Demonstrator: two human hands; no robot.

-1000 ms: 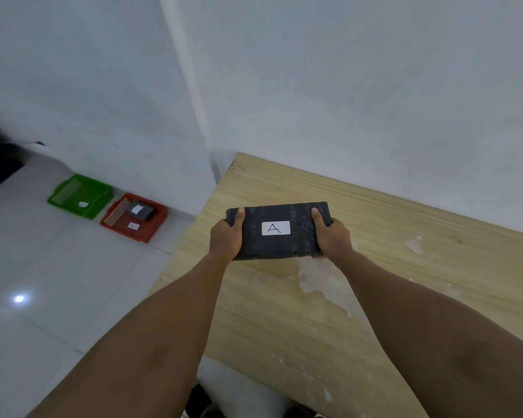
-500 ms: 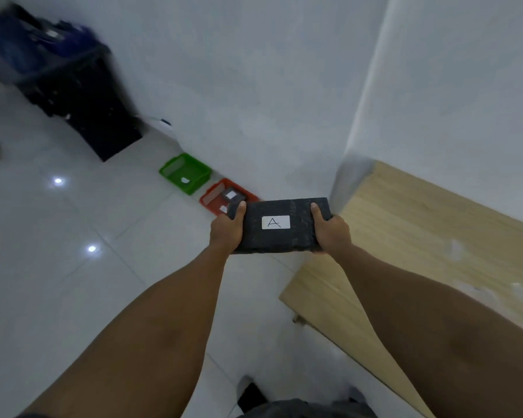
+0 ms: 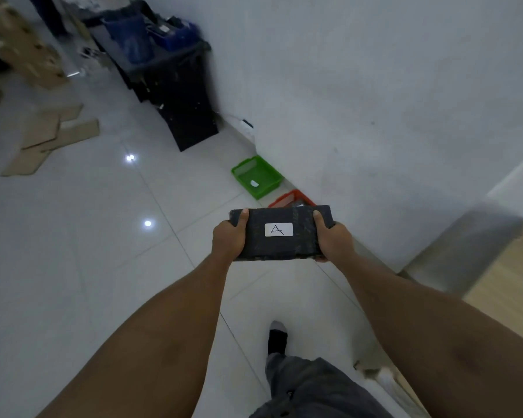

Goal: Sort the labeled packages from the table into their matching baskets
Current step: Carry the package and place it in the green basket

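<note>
A black wrapped package [image 3: 280,248] with a white label reading "A" is held flat in front of me. My left hand [image 3: 228,236] grips its left end and my right hand [image 3: 332,241] grips its right end. On the floor by the wall beyond it lies a green basket [image 3: 257,176] with a small white tag inside. Right behind the package, a red basket [image 3: 290,198] shows only its far rim; the package hides the rest of it.
The wooden table [image 3: 507,285] edge is at the right. A black bin [image 3: 175,82] with blue items stands against the wall further back. Flattened cardboard [image 3: 46,137] lies on the white tiled floor at the left. My leg and foot [image 3: 277,336] are below.
I have turned left away from the table with the package still in both hands. The baskets are now nearer and straight ahead; the table has slid to the right edge.
</note>
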